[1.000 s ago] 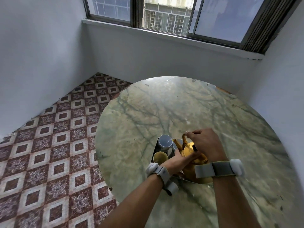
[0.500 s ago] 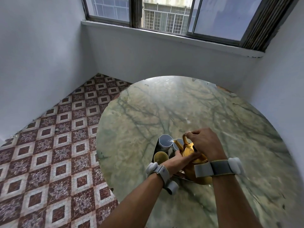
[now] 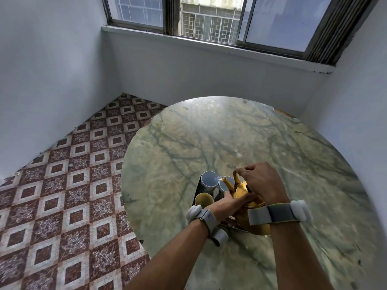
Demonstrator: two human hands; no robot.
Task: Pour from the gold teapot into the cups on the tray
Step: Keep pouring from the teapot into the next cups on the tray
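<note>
right hand grips the shiny gold metal teapot; overtilting could overflow the grey round cup at ten o'clock.

A round green marble desk is filling the middle of the room, dark veins running across its glossy top. Its far edge is sitting close to the white wall under the window, where sliding panes are showing a barred building outside. Off the desk's left edge, a patterned floor of maroon and cream diamond tiles is stretching back into the corner. A second white wall is closing in the left side.
</note>
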